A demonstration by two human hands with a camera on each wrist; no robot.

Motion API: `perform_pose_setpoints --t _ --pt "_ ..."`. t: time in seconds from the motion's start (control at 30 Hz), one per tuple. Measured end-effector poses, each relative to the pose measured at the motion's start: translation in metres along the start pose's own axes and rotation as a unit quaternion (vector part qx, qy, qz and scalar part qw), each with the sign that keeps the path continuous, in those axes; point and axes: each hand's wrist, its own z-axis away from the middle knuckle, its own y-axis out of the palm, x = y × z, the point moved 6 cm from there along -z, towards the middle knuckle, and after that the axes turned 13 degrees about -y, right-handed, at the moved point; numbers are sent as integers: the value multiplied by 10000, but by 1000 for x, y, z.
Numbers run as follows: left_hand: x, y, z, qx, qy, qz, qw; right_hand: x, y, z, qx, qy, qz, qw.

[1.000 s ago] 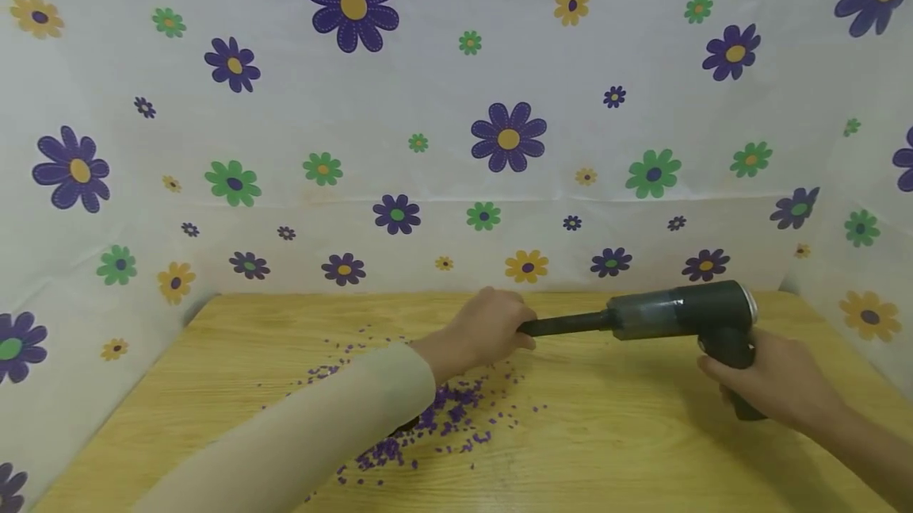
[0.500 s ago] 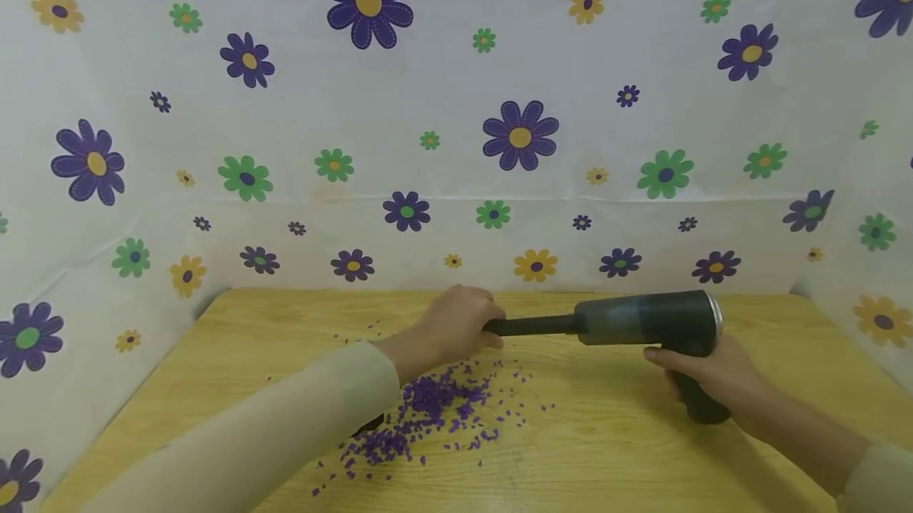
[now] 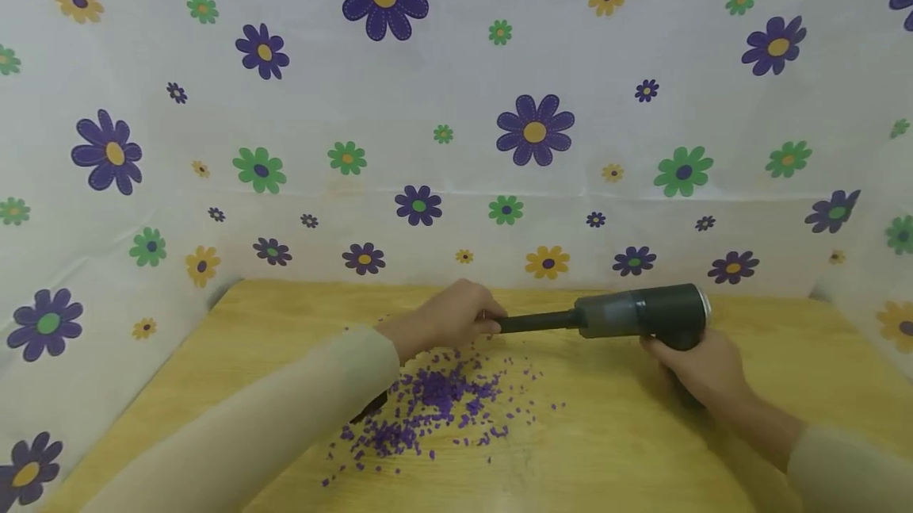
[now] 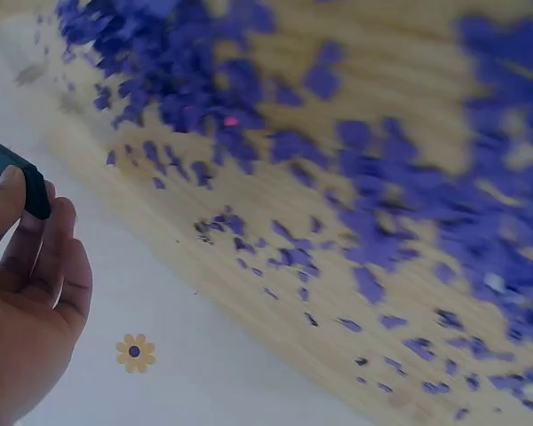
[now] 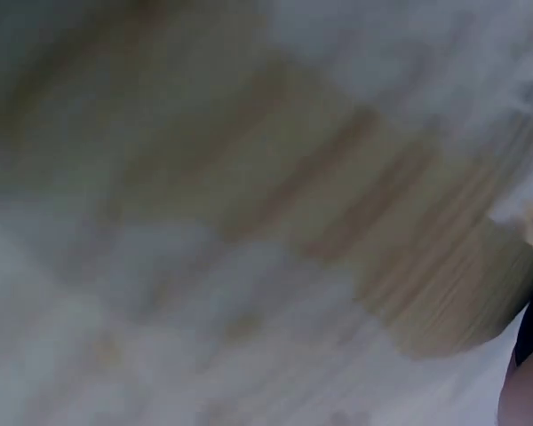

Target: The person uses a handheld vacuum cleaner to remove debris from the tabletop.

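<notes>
Two Hands on a Handheld Vacuum [image 3: 670, 313]

Closest are two pale sleeves, the left sleeve [image 3: 278, 410] and the right sleeve [image 3: 849, 465]. A small dark thing [image 3: 371, 407] peeks out beside the left one; too little shows to tell what it is. Next to it, lots of little purple scraps [image 3: 442, 390] lie on the yellow wood table [image 3: 571, 457]. Some are heaped up thick, and some are spread out. The left wrist view shows a tiny pink bit [image 4: 231, 121] among them.

A bit farther back is the vacuum, over the table, with its nozzle pointing left. The left hand [image 3: 456, 315] pinches the tip of the thin black nozzle [image 3: 538, 323]. The right hand [image 3: 702, 362] is wrapped around the handle [image 3: 686, 392]. Between nozzle and body is a see-through cup [image 3: 609, 316]. The right wrist view is mostly a blur.

Behind it all hangs a white sheet [image 3: 442, 85] with purple, green and yellow flowers.
</notes>
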Motion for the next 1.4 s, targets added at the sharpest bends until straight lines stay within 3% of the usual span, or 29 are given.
perform_pose_setpoints --t 0.13,0.33,0.8,1.1,1.4 --pt "-1 -2 -12 -59 -57 194 9998 -5 -4 -7 -155 -152 228 9995" --pt "-2 -2 -23 131 -352 161 9992 -6 -5 -14 -296 -376 511 9975" --pt "2 7 -28 337 -581 -87 9977 -4 -2 -15 -221 -501 384 9978" --pt "3 11 -34 213 -546 -187 9981 -6 -2 -23 -228 -615 548 9963" --pt "-1 19 -41 365 -767 -163 9963 -18 -6 -30 -87 -608 440 9971"
